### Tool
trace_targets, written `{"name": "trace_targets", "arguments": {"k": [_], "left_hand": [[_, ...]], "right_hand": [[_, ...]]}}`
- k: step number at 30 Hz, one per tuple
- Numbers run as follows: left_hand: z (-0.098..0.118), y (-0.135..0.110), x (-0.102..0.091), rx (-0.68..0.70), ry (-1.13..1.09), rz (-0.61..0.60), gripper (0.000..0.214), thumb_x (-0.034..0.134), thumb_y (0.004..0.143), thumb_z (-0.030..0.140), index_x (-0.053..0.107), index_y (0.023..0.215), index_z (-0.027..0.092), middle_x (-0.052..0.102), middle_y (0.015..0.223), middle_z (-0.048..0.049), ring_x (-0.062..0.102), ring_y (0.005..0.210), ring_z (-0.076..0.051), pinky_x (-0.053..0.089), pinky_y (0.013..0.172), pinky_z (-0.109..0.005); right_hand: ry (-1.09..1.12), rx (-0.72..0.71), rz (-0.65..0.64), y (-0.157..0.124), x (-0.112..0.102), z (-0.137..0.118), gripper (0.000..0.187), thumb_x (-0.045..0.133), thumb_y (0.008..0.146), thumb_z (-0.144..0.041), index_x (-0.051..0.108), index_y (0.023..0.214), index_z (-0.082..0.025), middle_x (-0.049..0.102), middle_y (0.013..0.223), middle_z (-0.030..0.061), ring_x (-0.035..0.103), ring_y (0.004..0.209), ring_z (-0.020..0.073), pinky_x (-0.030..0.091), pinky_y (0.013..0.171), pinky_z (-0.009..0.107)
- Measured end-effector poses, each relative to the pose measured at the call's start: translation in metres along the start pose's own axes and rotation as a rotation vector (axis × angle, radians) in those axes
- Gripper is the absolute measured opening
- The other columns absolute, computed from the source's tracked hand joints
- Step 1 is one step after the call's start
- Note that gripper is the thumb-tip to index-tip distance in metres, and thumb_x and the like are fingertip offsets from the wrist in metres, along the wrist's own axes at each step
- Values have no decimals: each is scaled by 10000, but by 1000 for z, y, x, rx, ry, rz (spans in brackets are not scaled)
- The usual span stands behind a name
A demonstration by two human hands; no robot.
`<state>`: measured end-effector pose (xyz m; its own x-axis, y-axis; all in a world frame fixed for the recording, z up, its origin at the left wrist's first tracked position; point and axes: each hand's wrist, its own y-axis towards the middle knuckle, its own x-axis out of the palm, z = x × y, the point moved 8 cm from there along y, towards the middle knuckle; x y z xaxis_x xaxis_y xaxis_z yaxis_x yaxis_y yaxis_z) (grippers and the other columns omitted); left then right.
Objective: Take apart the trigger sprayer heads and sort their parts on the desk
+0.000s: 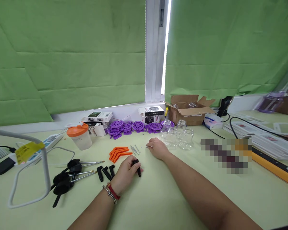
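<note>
My left hand point(126, 174) is closed around a small black plastic piece point(139, 172), its lower end poking out below the fingers. Farther forward, my right hand point(159, 149) has its fingertips pinched together at the table; a tiny shiny bit shows there, too small to name. Between the hands and a little back lie several thin metal pins point(133, 150). Orange curved plastic arms point(118, 154) are stacked just left of them. Similar black angled pieces point(106, 173) rest left of my left hand.
Glass jars point(186, 139) stand right of my right hand. Purple plastic discs point(138, 126) line the back, near an open cardboard box point(190, 115). At left are black parts with metal rods point(63, 183), an orange-lidded cup point(80, 137) and a grey tube frame point(46, 172).
</note>
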<state>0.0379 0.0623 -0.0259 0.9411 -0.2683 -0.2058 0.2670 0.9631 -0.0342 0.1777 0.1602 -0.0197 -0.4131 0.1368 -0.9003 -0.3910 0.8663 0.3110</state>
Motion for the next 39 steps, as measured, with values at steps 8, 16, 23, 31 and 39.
{"name": "trace_targets", "arguments": {"k": [8,16,23,31,39], "left_hand": [[-6,7,-12,29,-15,95,184,533,793,357,477,842,188,646,807,-50,618,814,-190,462,747,-323],[-7,7,-12,35,-8,89,188,525,803,363,473,849,188,644,812,-52,612,807,-185,455,747,-319],[-11,7,-14,40,24,92,224,533,802,394,487,873,187,668,815,-56,603,785,-181,443,741,-316],[-11,7,-13,41,7,69,211,528,806,381,487,872,185,662,830,-60,617,813,-185,453,743,-313],[-7,5,-12,28,-15,70,225,548,786,390,493,854,184,648,814,-51,623,819,-192,466,743,-322]], "right_hand": [[-23,9,-15,0,3,-1,282,466,860,-155,736,825,-230,647,928,47,512,858,167,386,804,264],[-10,-53,-19,-4,0,-5,230,513,828,-161,732,838,-230,648,942,43,515,883,168,383,828,277],[-30,-77,-3,-13,-5,-12,205,554,758,-181,745,822,-219,671,922,54,544,855,192,396,835,307],[-18,-100,-25,-15,-8,-20,210,552,772,-185,755,769,-236,690,866,42,551,790,175,402,797,291],[15,-102,-32,-14,-7,-19,195,562,787,-177,749,759,-225,692,879,38,558,813,173,398,811,289]]}}
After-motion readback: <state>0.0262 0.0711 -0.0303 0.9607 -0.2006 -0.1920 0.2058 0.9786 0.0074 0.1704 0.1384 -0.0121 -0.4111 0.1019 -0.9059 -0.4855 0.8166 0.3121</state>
